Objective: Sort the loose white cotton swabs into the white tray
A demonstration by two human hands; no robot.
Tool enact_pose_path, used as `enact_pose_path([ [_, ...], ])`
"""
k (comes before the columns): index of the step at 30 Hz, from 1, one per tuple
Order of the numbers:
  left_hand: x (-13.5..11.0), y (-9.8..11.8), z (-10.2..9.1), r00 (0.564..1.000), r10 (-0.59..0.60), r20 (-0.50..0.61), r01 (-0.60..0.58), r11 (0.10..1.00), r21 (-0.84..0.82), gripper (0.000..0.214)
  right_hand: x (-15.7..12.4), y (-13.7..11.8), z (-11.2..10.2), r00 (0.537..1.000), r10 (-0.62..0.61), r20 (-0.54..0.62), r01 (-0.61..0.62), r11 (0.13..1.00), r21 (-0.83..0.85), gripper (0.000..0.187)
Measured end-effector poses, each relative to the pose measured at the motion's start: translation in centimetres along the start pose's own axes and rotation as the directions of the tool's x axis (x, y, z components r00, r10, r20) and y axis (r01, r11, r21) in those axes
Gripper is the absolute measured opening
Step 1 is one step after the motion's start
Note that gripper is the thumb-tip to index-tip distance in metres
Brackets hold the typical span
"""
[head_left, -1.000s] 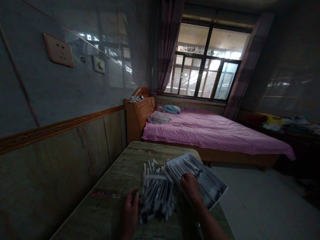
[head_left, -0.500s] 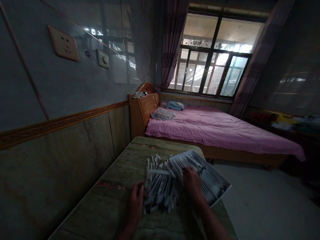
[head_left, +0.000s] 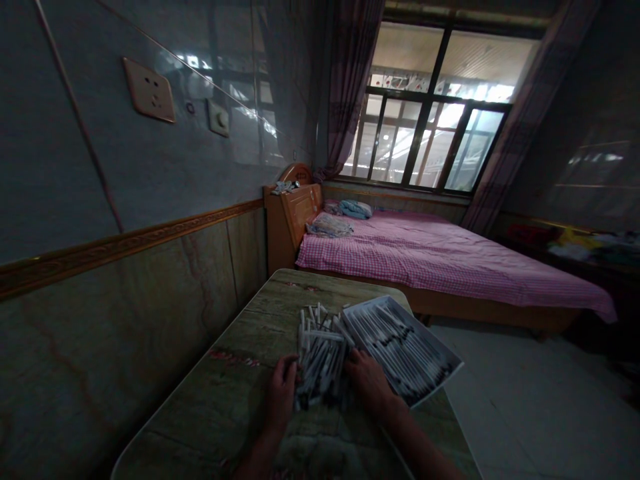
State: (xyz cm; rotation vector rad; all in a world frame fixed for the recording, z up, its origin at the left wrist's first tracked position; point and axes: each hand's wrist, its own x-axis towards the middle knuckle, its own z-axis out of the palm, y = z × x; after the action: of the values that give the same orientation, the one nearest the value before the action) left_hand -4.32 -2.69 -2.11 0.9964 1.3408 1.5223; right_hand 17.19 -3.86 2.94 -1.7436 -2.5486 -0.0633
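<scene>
A pile of slim white and dark sticks that look like pens (head_left: 323,360) lies loose on the table. My left hand (head_left: 283,385) rests against the pile's left side with its fingers curled together; whatever they hold is hidden. At the pile's right edge, my right hand (head_left: 367,377) reaches down with its fingers bent inward, their tips dark and partly hidden among the pens. Just right of that hand sits a shallow white box (head_left: 434,395), set at an angle, with pens laid side by side in two rows. Black ends show on many of them.
The table (head_left: 210,413) has a stone-like pattern and rounded corners. Its left edge runs beside the tiled wall (head_left: 190,280). Beyond it stands a bed (head_left: 425,257) with a pink checked sheet and a wooden headboard (head_left: 283,227). The box overhangs the table's right edge.
My right hand has moved from over the box left to the edge of the pile. My left hand stays by the pile. The view has shifted slightly.
</scene>
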Motion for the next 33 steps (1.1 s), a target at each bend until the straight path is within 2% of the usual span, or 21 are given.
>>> enact_pose_path([
  [3, -0.4, 0.7, 0.0, 1.0, 0.031, -0.008, -0.031, 1.0, -0.002, 0.041, -0.2, 0.7, 0.1, 0.995, -0.071, -0.063, 0.073, 0.997, 0.027, 0.027],
  [6, -1.2, 1.3, 0.0, 0.996, 0.082, -0.017, -0.082, 0.997, 0.012, 0.044, -0.9, 0.8, 0.2, 0.968, -0.036, -0.248, 0.067, 0.991, 0.117, 0.028],
  [8, -1.8, 1.3, -0.1, 0.994, 0.105, 0.042, -0.107, 0.994, 0.035, 0.048, -1.5, 0.2, 0.3, 0.897, 0.027, -0.441, 0.081, 0.971, 0.226, 0.03],
  [11, -2.7, 0.5, -0.5, 0.961, 0.083, 0.263, -0.108, 0.991, 0.083, 0.052, -2.4, -2.0, 0.5, 0.758, 0.031, -0.652, 0.251, 0.908, 0.336, 0.031],
  [13, -3.1, -0.2, -0.8, 0.942, 0.034, 0.334, -0.073, 0.992, 0.104, 0.05, -2.9, -4.2, 0.7, 0.709, -0.024, -0.705, 0.364, 0.868, 0.337, 0.027],
  [15, -3.2, -0.7, -1.0, 0.955, -0.036, 0.295, 0.006, 0.995, 0.101, 0.047, -3.2, -6.3, 1.1, 0.693, -0.075, -0.717, 0.438, 0.834, 0.336, 0.025],
  [18, -3.1, -0.5, -1.1, 0.956, -0.136, 0.26, 0.119, 0.99, 0.08, 0.043, -3.5, -8.4, 2.0, 0.742, -0.095, -0.664, 0.461, 0.791, 0.402, 0.025],
  [20, -3.0, 0.2, -0.9, 0.946, -0.159, 0.282, 0.157, 0.987, 0.029, 0.04, -3.7, -8.7, 2.8, 0.785, -0.05, -0.617, 0.405, 0.795, 0.451, 0.026],
  [22, -2.7, 0.9, -0.5, 0.928, -0.176, 0.329, 0.204, 0.977, -0.053, 0.04, -4.2, -8.5, 3.4, 0.836, 0.035, -0.548, 0.283, 0.828, 0.485, 0.029],
  [25, -2.3, 1.3, -0.1, 0.926, -0.199, 0.322, 0.276, 0.937, -0.216, 0.044, -5.1, -7.8, 3.5, 0.908, 0.221, -0.356, -0.014, 0.865, 0.502, 0.031],
  [27, -2.0, 1.3, 0.0, 0.934, -0.232, 0.272, 0.313, 0.899, -0.307, 0.048, -5.6, -7.5, 2.8, 0.919, 0.331, -0.215, -0.201, 0.861, 0.467, 0.029],
  [29, -1.9, 1.3, 0.1, 0.932, -0.258, 0.254, 0.337, 0.875, -0.348, 0.048, -5.9, -7.5, 1.9, 0.917, 0.389, -0.093, -0.322, 0.856, 0.405, 0.028],
  [33, -2.2, 1.6, 0.3, 0.919, -0.268, 0.29, 0.359, 0.873, -0.33, 0.05, -5.5, -8.0, 0.8, 0.904, 0.419, 0.079, -0.424, 0.864, 0.271, 0.03],
])
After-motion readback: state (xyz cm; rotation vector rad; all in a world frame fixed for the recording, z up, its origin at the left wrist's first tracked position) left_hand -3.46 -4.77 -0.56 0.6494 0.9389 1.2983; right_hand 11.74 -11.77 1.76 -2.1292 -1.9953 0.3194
